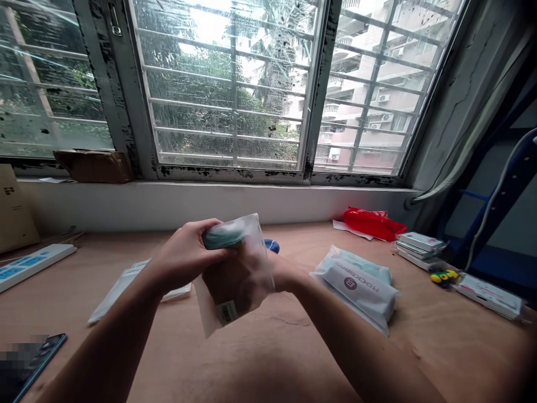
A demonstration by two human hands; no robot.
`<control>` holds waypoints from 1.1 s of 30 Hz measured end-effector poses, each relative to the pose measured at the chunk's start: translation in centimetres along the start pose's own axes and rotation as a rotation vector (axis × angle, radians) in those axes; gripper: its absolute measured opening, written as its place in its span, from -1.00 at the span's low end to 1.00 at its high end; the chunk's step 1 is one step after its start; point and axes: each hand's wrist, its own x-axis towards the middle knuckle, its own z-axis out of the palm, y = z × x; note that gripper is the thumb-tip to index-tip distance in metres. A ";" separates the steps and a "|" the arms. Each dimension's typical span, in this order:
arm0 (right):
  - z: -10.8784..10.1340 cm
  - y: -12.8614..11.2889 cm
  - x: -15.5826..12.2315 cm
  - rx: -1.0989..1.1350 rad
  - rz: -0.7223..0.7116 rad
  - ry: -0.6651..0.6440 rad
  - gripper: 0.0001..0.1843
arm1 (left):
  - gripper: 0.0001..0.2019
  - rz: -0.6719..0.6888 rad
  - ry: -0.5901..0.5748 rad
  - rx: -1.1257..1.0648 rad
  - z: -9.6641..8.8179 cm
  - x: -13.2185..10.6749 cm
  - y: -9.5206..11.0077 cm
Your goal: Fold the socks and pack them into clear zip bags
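Note:
My left hand [188, 246] is closed round a rounded teal item [222, 236], thumb toward me; its exact kind is not clear. A frosted plastic bag [205, 313] with a barcode label [227, 313] hangs tilted just below and beside that item. My right hand [280, 272] reaches in from the right, and its fingers blur behind or within the cloudy plastic, so their grip is hidden. Behind the bag, a small blue object [272, 245] shows in part. To the right lies a packed frosted bag [356, 282] printed ROCKBROS, with pale teal content.
At the right are a red plastic bag [373, 223], stacked flat boxes [419, 246], a yellow-black item [444, 277] and a white box [489, 294]. Leftward lie a flat white package [115, 291], a phone [42, 358], a power strip [37, 266] and a cardboard box [14, 212].

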 end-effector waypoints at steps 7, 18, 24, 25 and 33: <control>-4.7 -1.1 -1.4 0.176 -0.262 0.393 -0.35 | -0.60 0.012 0.184 -0.171 -0.2 0.2 -0.3; -6.8 -1.1 -2.1 0.119 0.030 0.167 -0.73 | -0.53 -0.064 0.036 -0.317 -0.9 0.5 -1.0; -8.0 -1.8 -3.0 -0.023 0.043 0.128 -0.74 | -0.61 -0.059 0.141 -0.282 0.0 1.3 -1.8; -8.2 -1.8 -3.1 -0.051 0.056 0.132 -0.73 | -0.61 -0.057 0.154 -0.280 0.2 1.3 -1.9; -9.2 -1.8 -3.6 -0.105 0.011 0.195 -0.73 | -0.62 -0.050 0.170 -0.417 1.4 1.6 -2.3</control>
